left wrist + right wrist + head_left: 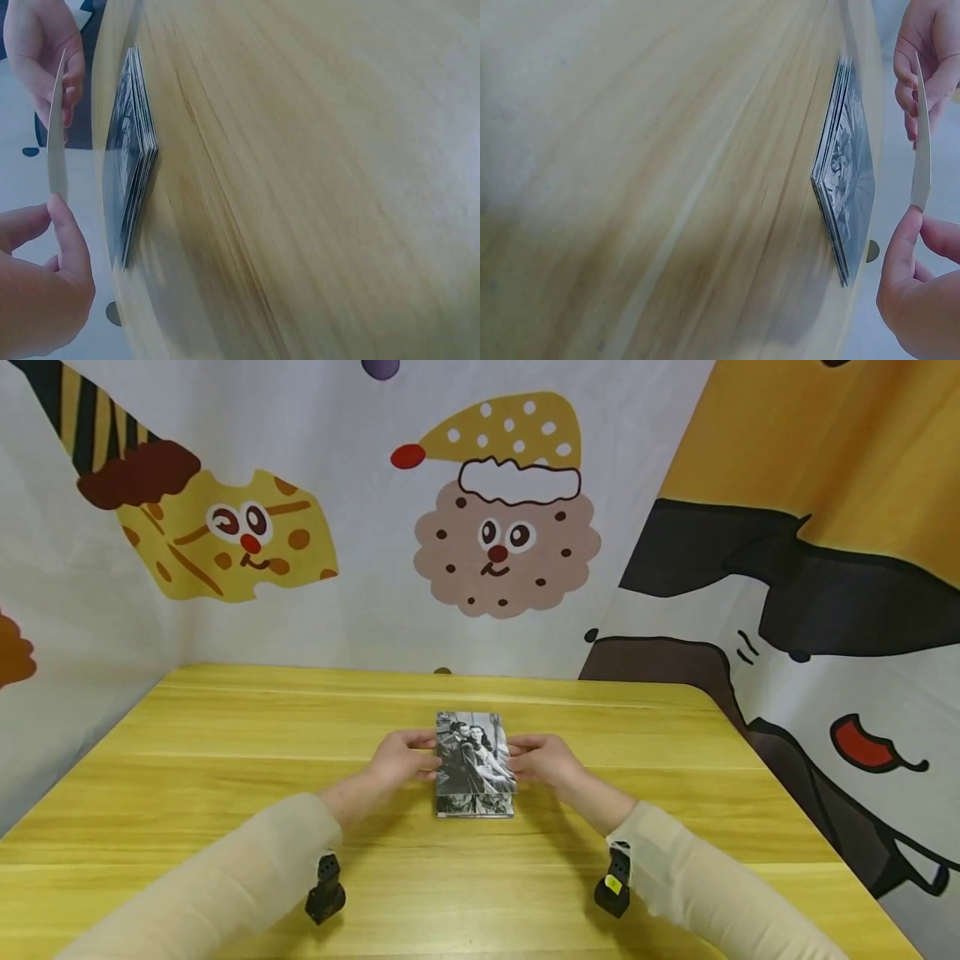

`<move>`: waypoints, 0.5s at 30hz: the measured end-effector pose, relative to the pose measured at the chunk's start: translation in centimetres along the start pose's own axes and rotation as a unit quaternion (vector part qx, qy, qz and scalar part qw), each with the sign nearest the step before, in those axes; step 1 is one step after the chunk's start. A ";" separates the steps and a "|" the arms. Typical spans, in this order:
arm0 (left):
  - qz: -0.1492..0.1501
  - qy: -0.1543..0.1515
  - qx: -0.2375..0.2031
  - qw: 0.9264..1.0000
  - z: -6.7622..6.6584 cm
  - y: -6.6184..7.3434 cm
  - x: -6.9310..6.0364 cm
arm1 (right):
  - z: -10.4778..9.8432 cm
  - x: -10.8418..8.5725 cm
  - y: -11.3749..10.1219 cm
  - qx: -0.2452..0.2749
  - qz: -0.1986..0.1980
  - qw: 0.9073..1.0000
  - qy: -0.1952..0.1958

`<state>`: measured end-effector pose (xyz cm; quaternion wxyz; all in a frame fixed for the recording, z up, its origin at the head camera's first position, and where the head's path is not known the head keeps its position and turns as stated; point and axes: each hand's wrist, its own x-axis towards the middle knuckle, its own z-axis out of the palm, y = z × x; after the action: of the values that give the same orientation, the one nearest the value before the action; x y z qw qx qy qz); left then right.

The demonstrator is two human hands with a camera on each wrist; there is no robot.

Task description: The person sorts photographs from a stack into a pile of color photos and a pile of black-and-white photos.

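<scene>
Both hands hold one black-and-white photo card [474, 752] between them, showing a couple. My left hand [401, 758] pinches its left edge, thumb nearest me, and my right hand [546, 760] pinches the right edge. Seen edge-on in the left wrist view, the card [57, 142] is slightly bowed and raised apart from the table. Below it lies a neat stack of similar photo cards [847, 176]; in the head view only the near strip of the stack [475, 805] shows, the held card hiding the rest.
The pale wooden table [225, 760] spreads around the stack. Behind it hangs a white cloth [360, 627] printed with cartoon figures. A small dark camera [326, 889] sits at the left wrist and another camera [613, 881] at the right wrist.
</scene>
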<state>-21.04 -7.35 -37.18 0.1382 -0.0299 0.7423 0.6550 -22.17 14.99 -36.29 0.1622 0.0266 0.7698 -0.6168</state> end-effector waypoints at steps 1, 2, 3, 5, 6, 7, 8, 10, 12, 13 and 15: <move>0.000 -0.001 0.001 1.000 -0.1 0.0 0.0 | 0.1 0.0 -0.1 -0.001 0.001 1.000 -0.001; 0.001 -0.002 0.002 1.000 -0.3 0.1 0.0 | 0.2 0.0 -0.2 -0.002 0.002 1.000 0.002; 0.001 -0.004 0.003 1.000 -0.4 0.1 -0.1 | 0.2 0.0 -0.3 -0.002 0.003 1.000 0.002; 0.003 -0.006 0.003 1.000 -0.6 0.2 -0.1 | 0.4 0.0 -0.5 -0.002 0.002 1.000 0.003; 0.003 -0.008 0.003 1.000 -0.7 0.3 -0.2 | 0.5 0.0 -0.5 -0.001 0.002 1.000 0.003; 0.004 -0.009 0.002 1.000 -0.8 0.3 -0.3 | 0.6 0.1 -0.6 0.000 0.001 1.000 0.003; 0.005 -0.011 0.001 1.000 -0.9 0.3 -0.3 | 0.7 0.1 -0.6 0.003 0.001 1.000 0.003; 0.005 -0.013 0.001 1.000 -1.1 0.4 -0.3 | 0.8 0.1 -0.7 0.008 -0.002 1.000 0.000; 0.004 -0.015 0.002 1.000 -1.4 0.4 -0.4 | 1.1 0.1 -0.8 0.013 0.000 1.000 -0.001; 0.003 -0.015 0.002 1.000 -1.6 0.4 -0.5 | 1.2 0.1 -0.9 0.015 0.001 1.000 -0.002; 0.002 -0.017 0.005 1.000 -1.9 0.6 -0.6 | 1.5 0.1 -1.1 0.020 0.005 1.000 -0.001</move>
<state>-20.87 -9.25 -36.29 0.1494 -0.0168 0.7435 0.6516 -22.19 13.26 -35.52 0.1656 0.0329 0.7571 -0.6311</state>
